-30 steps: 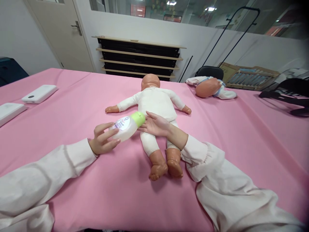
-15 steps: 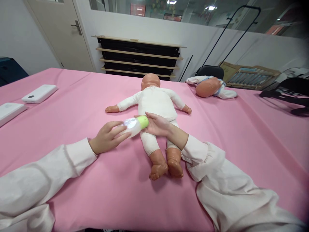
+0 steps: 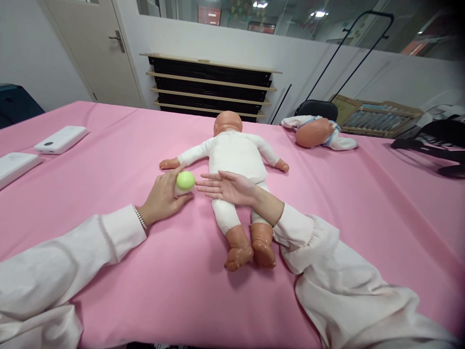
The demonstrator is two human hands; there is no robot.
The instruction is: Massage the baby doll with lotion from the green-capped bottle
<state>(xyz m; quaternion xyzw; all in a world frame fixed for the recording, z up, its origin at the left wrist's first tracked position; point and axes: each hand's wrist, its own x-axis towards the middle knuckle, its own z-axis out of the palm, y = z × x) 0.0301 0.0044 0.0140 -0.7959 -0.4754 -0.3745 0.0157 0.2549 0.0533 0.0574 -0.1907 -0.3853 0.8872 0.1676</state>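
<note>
My left hand [image 3: 164,195] is wrapped round a small whitish bottle [image 3: 180,192] with a rounded lime-green cap [image 3: 185,181]. The cap points up toward me, and the hand hides much of the bottle's body. Palm up and fingers stretched out, my right hand [image 3: 232,188] holds nothing; it lies over the upper legs of a baby doll [image 3: 237,154]. The doll wears a white suit, with bare feet toward me, arms spread and head at the far end. Its face is turned out of sight. My right fingertips are close to the bottle, with a small gap.
A pink cover [image 3: 174,295] spreads over the table. Two white boxy devices [image 3: 61,139] lie at the left. At the far right rest a second doll [image 3: 314,132] in white clothes and a black strap-like object [image 3: 432,145]. Black shelving [image 3: 210,82] stands behind the table.
The bottle has tipped from lying toward my right palm to cap-up, moving left with my left hand. My right fingers, earlier behind the cap, now show stretched out. The doll has not moved.
</note>
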